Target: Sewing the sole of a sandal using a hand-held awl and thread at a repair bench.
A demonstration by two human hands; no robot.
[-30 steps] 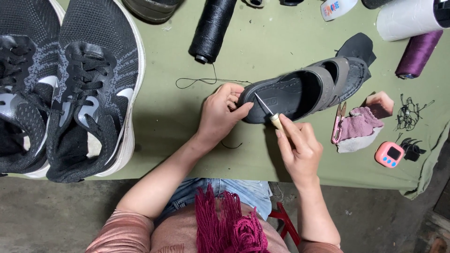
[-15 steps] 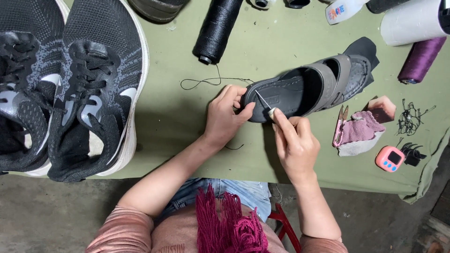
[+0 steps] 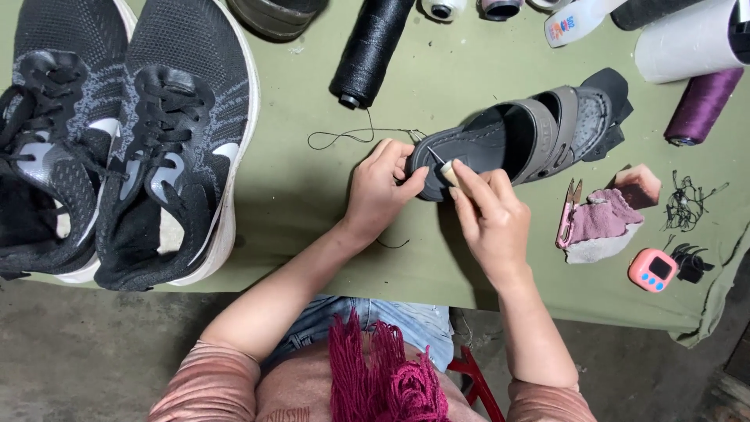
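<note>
Left hand point(image 3: 380, 186) grips the grey sandal point(image 3: 508, 141) heel; right hand point(image 3: 486, 215) pinches an awl point(image 3: 442, 167) (sneakers point(image 3: 117, 141) lie far left, black thread spool point(image 3: 371, 48) above).

Two black sneakers point(image 3: 133, 141) at the table's left edge, one grey sandal point(image 3: 516, 141) mid-table, one black thread spool point(image 3: 371, 51), one purple spool point(image 3: 699, 105), one pink timer point(image 3: 653, 270) near the right edge.

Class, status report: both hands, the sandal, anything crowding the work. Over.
Left hand grips the grey sandal at its end. Right hand holds an awl against that end. Black thread lies beside it, nothing blocking.
</note>
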